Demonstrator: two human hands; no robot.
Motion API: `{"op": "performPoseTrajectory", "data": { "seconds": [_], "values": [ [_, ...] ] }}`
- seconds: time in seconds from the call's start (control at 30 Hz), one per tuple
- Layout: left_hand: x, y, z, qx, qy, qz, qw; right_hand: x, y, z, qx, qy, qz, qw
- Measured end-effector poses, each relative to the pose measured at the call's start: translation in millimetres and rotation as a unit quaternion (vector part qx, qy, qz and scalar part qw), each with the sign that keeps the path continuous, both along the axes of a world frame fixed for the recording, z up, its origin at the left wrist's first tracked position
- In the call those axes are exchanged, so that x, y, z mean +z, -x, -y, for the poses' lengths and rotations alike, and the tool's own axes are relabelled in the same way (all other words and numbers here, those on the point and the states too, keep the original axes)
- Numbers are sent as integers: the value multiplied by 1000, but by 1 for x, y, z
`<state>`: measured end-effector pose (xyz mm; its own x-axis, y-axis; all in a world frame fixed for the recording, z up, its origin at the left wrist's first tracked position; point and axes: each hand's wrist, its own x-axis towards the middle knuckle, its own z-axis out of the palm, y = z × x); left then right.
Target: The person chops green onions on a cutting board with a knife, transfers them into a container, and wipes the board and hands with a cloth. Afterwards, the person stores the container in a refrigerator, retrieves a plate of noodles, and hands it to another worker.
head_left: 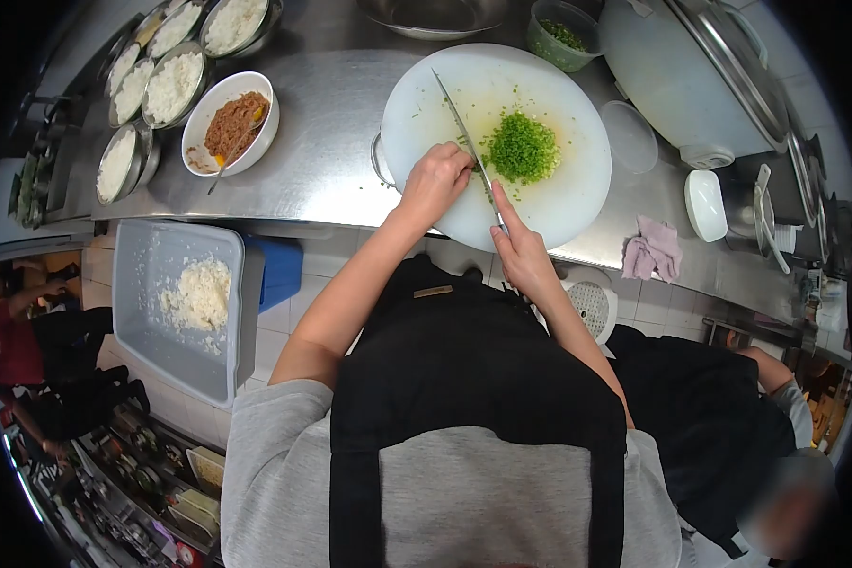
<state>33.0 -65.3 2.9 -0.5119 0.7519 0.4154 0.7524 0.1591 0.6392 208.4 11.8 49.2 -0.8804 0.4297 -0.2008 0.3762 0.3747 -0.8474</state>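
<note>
My right hand (523, 257) is closed around the handle of a long kitchen knife (462, 124), its index finger stretched along the knife. The blade points away to the upper left, over a round white cutting board (421, 95). My left hand (435, 178) is beside the blade on its left, fingers curled together and the tips close to the steel. Whatever those fingers may hold is hidden. A heap of finely chopped green onion (523, 148) lies on the board just right of the blade, with small bits scattered around it.
Metal bowls of white rice (174, 88) and a white bowl of brown minced food (237, 123) stand left. A grey tub (137, 312) with rice sits below. At right are a tub of chopped greens (563, 36), a large cooker (686, 76), a cloth (652, 250) and another person (701, 407).
</note>
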Motion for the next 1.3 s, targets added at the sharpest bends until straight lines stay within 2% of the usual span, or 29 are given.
{"op": "performPoseTrajectory", "data": {
  "seconds": [0.07,0.1,0.17,0.2,0.27,0.3,0.37,0.47,0.53,0.57,0.63,0.77,0.87,0.97,1.07,1.17,1.3],
  "values": [
    [-2,0,1,-4,-17,-14,1000,-8,1,0,1,-19,-13,1000],
    [-3,0,0,0,-14,-10,1000,-9,5,0,17,-93,-79,992],
    [-6,-1,1,1,-9,-4,1000,-6,9,-1,29,-164,-143,976],
    [-5,-1,1,2,-7,1,1000,17,17,-3,8,-46,-4,999],
    [-3,3,-2,4,-11,1,1000,24,20,-5,-14,69,130,989],
    [-2,3,-2,5,-9,9,1000,16,17,-3,5,11,61,998],
    [-4,2,0,6,-4,21,1000,5,10,-1,23,-43,-5,999],
    [-4,4,-3,-1,3,48,999,1,6,-1,28,-47,-17,998],
    [-4,6,-2,1,10,52,999,-7,11,0,39,-117,-115,986],
    [-4,5,-1,0,12,51,999,-8,13,-3,38,-115,-116,986],
    [-2,4,1,-10,-4,28,1000,18,24,-4,19,19,77,997],
    [-1,4,5,-26,-13,13,999,5,21,-4,4,-14,4,1000],
    [0,5,4,-9,-3,38,999,18,15,0,-6,13,9,1000],
    [-1,6,3,-7,6,57,998,20,15,1,10,36,76,996],
    [0,6,4,-8,14,55,998,11,18,1,19,40,46,998],
    [1,4,8,-12,10,12,1000,3,23,-3,29,-14,37,999],
    [0,9,12,-26,12,31,999,0,22,-3,0,38,-7,999]
  ]
}}
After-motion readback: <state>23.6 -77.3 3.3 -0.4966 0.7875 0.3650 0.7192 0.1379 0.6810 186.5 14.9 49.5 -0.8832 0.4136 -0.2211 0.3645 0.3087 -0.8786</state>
